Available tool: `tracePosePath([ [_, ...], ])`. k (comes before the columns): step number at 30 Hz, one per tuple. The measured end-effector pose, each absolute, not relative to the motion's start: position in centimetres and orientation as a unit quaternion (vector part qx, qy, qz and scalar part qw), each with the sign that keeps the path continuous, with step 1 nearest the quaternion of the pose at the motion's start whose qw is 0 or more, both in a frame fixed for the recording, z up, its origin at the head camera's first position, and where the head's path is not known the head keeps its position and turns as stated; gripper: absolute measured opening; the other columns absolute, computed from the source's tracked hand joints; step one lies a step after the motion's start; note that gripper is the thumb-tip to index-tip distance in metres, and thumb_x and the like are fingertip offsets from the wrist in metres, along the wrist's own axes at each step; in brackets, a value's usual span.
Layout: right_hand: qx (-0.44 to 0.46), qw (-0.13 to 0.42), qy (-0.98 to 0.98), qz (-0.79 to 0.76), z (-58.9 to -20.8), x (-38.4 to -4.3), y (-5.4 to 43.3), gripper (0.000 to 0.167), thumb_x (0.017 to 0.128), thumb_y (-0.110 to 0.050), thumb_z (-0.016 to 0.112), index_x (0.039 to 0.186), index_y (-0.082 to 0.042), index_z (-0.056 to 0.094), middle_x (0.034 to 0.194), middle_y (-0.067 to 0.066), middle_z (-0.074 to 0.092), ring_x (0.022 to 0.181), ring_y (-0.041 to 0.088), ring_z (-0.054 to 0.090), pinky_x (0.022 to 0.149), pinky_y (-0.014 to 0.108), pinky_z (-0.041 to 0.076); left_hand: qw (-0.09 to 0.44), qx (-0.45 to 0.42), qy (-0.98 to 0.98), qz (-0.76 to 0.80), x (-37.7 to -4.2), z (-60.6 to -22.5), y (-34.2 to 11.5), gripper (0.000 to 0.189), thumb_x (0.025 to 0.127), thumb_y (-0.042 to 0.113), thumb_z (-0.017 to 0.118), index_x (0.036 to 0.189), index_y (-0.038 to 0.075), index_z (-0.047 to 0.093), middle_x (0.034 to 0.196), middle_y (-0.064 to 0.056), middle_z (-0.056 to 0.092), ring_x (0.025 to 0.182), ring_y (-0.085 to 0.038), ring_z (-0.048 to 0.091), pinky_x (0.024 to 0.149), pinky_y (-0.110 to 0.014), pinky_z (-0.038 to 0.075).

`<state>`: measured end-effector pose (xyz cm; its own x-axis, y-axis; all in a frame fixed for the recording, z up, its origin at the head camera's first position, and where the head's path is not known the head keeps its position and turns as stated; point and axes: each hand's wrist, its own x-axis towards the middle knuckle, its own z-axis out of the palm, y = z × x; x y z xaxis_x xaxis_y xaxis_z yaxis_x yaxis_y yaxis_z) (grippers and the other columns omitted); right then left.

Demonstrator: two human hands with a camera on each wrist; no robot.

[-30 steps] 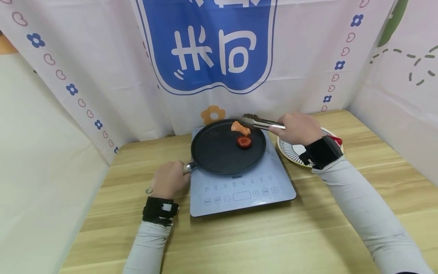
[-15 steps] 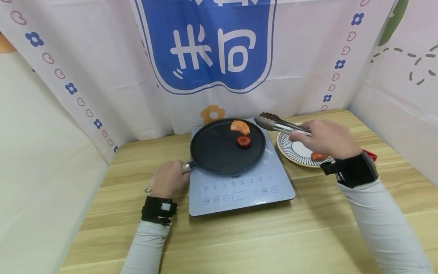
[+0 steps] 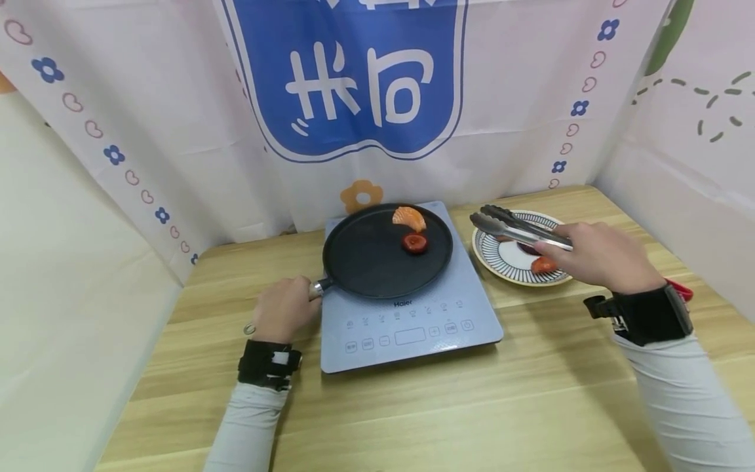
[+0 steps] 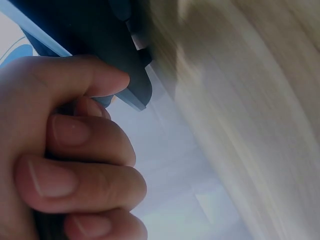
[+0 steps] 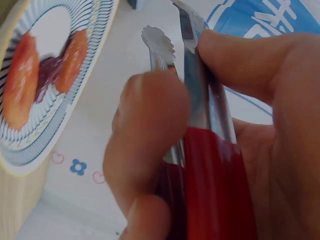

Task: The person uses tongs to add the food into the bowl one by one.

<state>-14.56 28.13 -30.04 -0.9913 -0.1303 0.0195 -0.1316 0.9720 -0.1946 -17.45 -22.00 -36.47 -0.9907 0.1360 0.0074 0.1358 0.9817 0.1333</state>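
Note:
My left hand (image 3: 284, 308) grips the handle of a flat black pan (image 3: 377, 262), its fingers curled round it in the left wrist view. Near the pan's far right edge lie an orange salmon-like slice (image 3: 409, 218) and a dark red round piece (image 3: 415, 243). My right hand (image 3: 607, 255) holds metal tongs (image 3: 510, 229) with red grips (image 5: 215, 185). Their tips stand a little apart over the left part of a striped plate (image 3: 501, 265), with nothing seen between them. On that plate, the right wrist view shows two orange-red pieces, one a long slice (image 5: 21, 82), and a dark purple piece (image 5: 49, 75).
Under the pan is a pale blue induction cooker (image 3: 413, 354) with a touch panel at its front. It stands on a wooden table (image 3: 425, 419). A white cloth with a blue emblem (image 3: 360, 78) hangs behind, and pale walls flank both sides.
My right hand has moved right with the tongs, from beside the orange slice in the pan to above the plate. The plate's food has come into view. My left hand still grips the handle.

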Motion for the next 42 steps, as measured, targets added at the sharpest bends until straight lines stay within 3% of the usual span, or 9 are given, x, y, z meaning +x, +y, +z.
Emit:
tracePosePath([
  [5, 0.05, -0.007, -0.995, 0.081, -30.7, -14.4, 29.7, 0.064, 0.103, -0.062, 0.051, 0.13, -0.006, 0.067, 0.104, 0.02, 0.071, 0.087, 0.035, 0.066, 0.056, 0.039, 0.041, 0.003, 0.071, 0.995, 0.064, -17.5, -36.9, -21.8, 0.026, 0.096, 0.023, 0.068, 0.074, 0.011, 0.06, 0.064, -0.001, 0.05, 0.057, -0.018, 0.049, 0.049, -0.03, 0.035],
  [13, 0.051, 0.008, -0.996, 0.078, -30.9, -14.9, 30.4, 0.062, 0.102, -0.066, 0.052, 0.119, -0.008, 0.068, 0.092, 0.011, 0.069, 0.081, 0.03, 0.063, 0.057, 0.039, 0.04, -0.011, 0.071, 0.995, 0.066, -17.3, -36.6, -22.1, 0.025, 0.095, 0.023, 0.07, 0.076, 0.009, 0.061, 0.065, -0.003, 0.053, 0.056, -0.019, 0.049, 0.047, -0.031, 0.036],
  [20, 0.038, -0.005, -0.996, 0.075, -30.5, -15.0, 31.1, 0.072, 0.1, -0.07, 0.052, 0.132, -0.006, 0.065, 0.104, 0.02, 0.071, 0.087, 0.036, 0.065, 0.057, 0.042, 0.043, -0.008, 0.073, 0.995, 0.065, -17.6, -36.8, -22.2, 0.027, 0.095, 0.023, 0.069, 0.074, 0.01, 0.059, 0.063, -0.002, 0.051, 0.056, -0.019, 0.048, 0.047, -0.032, 0.035],
  [25, 0.025, -0.03, -0.997, 0.072, -30.3, -14.7, 31.7, 0.078, 0.098, -0.075, 0.049, 0.134, -0.007, 0.063, 0.102, 0.016, 0.069, 0.088, 0.033, 0.063, 0.056, 0.043, 0.043, -0.007, 0.077, 0.995, 0.067, -17.6, -36.7, -22.1, 0.027, 0.095, 0.022, 0.069, 0.074, 0.01, 0.058, 0.063, -0.002, 0.05, 0.056, -0.019, 0.048, 0.047, -0.032, 0.035],
  [33, 0.025, -0.07, -0.995, 0.063, -30.5, -14.6, 32.5, 0.074, 0.099, -0.073, 0.048, 0.128, -0.007, 0.066, 0.091, 0.007, 0.066, 0.085, 0.029, 0.06, 0.058, 0.041, 0.042, -0.006, 0.078, 0.995, 0.059, -17.9, -36.7, -22.2, 0.025, 0.095, 0.022, 0.068, 0.075, 0.01, 0.058, 0.064, -0.002, 0.049, 0.057, -0.02, 0.048, 0.048, -0.033, 0.035],
  [42, 0.008, -0.109, -0.992, 0.067, -30.1, -14.2, 34.0, 0.067, 0.1, -0.07, 0.05, 0.121, -0.01, 0.069, 0.091, 0.008, 0.063, 0.085, 0.028, 0.059, 0.061, 0.04, 0.041, 0.0, 0.073, 0.995, 0.063, -17.8, -36.5, -22.1, 0.023, 0.095, 0.021, 0.065, 0.076, 0.009, 0.058, 0.064, -0.003, 0.048, 0.058, -0.02, 0.048, 0.049, -0.032, 0.034],
])
